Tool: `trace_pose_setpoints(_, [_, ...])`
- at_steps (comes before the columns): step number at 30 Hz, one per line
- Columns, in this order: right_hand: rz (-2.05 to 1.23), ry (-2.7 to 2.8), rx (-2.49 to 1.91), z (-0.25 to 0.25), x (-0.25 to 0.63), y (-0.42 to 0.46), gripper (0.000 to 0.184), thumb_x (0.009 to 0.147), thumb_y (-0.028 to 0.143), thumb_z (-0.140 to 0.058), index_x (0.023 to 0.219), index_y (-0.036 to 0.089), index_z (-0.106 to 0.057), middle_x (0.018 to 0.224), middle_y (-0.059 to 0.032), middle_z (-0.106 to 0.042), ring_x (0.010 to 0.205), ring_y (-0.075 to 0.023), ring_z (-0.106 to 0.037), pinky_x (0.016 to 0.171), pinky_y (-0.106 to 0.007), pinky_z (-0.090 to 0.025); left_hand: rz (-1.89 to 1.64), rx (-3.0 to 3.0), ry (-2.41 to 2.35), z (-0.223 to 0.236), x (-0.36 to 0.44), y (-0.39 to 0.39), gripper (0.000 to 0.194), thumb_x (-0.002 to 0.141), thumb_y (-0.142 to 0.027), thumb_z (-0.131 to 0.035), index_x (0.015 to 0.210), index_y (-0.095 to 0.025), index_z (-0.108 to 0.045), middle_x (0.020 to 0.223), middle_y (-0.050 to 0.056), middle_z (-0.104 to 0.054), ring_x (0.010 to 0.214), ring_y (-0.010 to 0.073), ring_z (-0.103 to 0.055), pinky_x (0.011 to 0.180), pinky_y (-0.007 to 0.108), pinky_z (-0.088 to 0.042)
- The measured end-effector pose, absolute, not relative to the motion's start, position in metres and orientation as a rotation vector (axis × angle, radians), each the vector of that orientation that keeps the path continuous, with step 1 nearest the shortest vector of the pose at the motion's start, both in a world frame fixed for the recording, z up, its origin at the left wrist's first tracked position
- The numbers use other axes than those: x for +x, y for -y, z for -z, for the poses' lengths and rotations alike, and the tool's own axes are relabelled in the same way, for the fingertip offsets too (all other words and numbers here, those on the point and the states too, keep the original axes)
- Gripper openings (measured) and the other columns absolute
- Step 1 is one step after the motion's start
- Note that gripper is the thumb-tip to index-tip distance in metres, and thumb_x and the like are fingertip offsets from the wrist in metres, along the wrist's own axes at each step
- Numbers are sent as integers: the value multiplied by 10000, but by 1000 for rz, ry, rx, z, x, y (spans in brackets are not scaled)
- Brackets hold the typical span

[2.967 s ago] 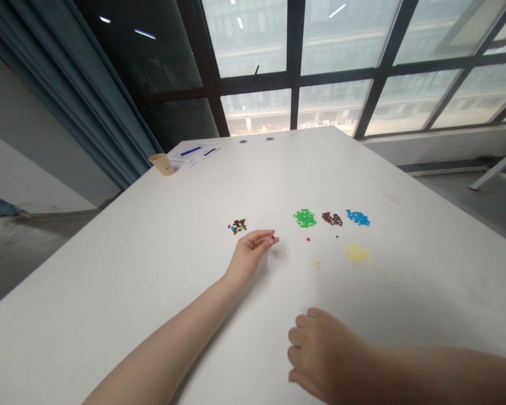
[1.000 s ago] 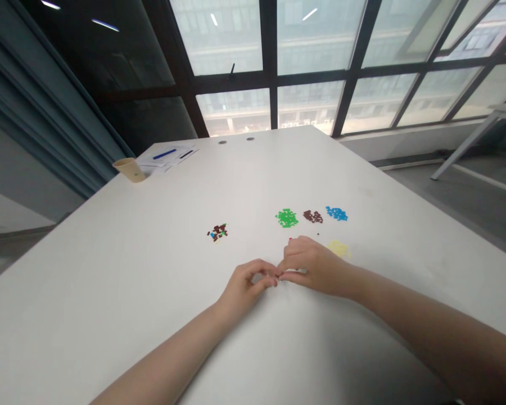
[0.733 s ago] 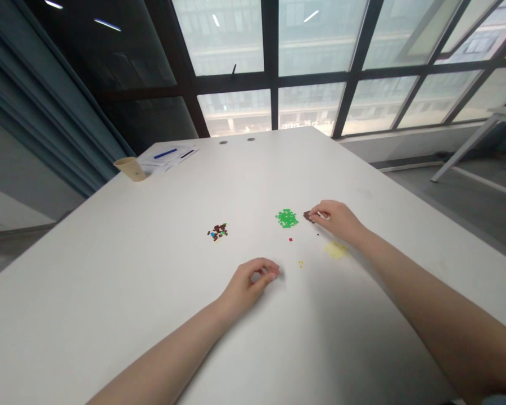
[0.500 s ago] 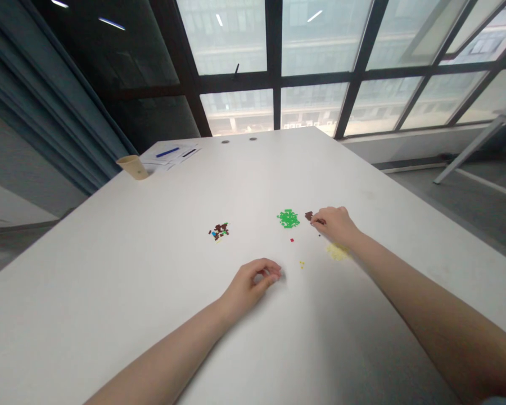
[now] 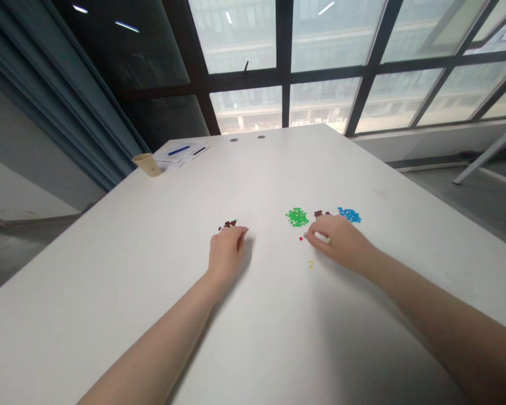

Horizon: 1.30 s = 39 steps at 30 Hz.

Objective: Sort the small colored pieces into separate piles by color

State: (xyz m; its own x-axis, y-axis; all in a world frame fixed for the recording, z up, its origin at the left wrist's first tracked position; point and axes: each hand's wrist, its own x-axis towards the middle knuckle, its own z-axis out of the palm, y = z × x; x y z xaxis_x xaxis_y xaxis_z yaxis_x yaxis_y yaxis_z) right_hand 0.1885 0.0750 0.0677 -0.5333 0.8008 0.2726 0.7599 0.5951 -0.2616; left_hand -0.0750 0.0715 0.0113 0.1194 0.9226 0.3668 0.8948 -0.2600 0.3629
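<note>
My left hand (image 5: 225,250) rests on the white table (image 5: 152,270) with fingers curled, its fingertips at a small mixed pile of tiny beads (image 5: 228,224), partly covering it. My right hand (image 5: 339,243) lies with fingers pinched together beside a single red bead (image 5: 301,238). Just beyond it are a green bead pile (image 5: 297,216), a brown pile (image 5: 321,214) and a blue pile (image 5: 349,214). Two yellow beads (image 5: 310,263) lie near my right wrist. What either hand holds, if anything, is too small to see.
A paper cup (image 5: 147,165) stands at the far left edge of the table, with papers and pens (image 5: 185,152) behind it. Large windows and a blue curtain (image 5: 67,95) lie beyond the table.
My left hand has moved forward to the mixed pile. My right hand has drawn back from the brown pile toward the red bead, now covering the yellow pile.
</note>
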Motion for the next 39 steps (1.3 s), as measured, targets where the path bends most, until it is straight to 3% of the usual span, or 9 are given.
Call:
trace_pose_setpoints(5, [-265, 2690, -886, -77, 153, -15, 244, 836, 281, -457, 630, 178, -538, 623, -2, -535, 643, -126, -442, 651, -287, -244, -597, 2318, -2304, -6, -100, -90, 303, 835, -246, -396, 1051, -251, -609, 994, 102, -564, 916, 251, -493, 694, 359, -348])
trace_pose_setpoints(18, [-189, 2782, -698, -67, 140, 5, 243, 841, 272, -448, 632, 174, -523, 620, 0, -522, 634, -134, -388, 606, -306, -187, -639, 2324, -2150, -2, -97, -90, 193, 803, -227, -464, 873, -224, -644, 951, 75, -585, 938, 226, -499, 762, 380, -305])
trace_pose_setpoints(22, [-177, 2790, -688, -65, 140, 7, 231, 840, 272, -456, 647, 172, -535, 628, -4, -532, 638, -134, -395, 608, -312, -188, -931, 2189, -1869, -4, -91, -87, 157, 785, -258, -491, 845, -193, -621, 952, 69, -601, 958, 204, -511, 810, 363, -344])
trace_pose_setpoints(26, [-187, 2806, -688, -62, 141, 7, 220, 837, 278, -462, 661, 172, -542, 635, -4, -541, 639, -134, -401, 612, -314, -192, -1186, 1661, -1450, -8, -74, -81, 159, 738, -311, -563, 778, -159, -582, 932, 77, -626, 882, 166, -553, 760, 295, -404])
trace_pose_setpoints(32, [-195, 2825, -667, -56, 140, 8, 209, 837, 277, -459, 672, 177, -539, 651, 0, -550, 655, -137, -410, 620, -317, -197, -1054, 916, -1037, -27, -42, -54, 311, 610, -308, -714, 859, -171, -588, 893, 36, -630, 698, 86, -554, 618, 200, -408])
trace_pose_setpoints(39, [-224, 2831, -590, -56, 137, 15, 187, 822, 269, -479, 662, 178, -515, 640, 7, -545, 660, -140, -410, 619, -318, -200, -970, 446, -705, -44, -22, -21, 293, 597, -303, -743, 833, -206, -600, 794, -26, -576, 633, 42, -509, 575, 162, -421])
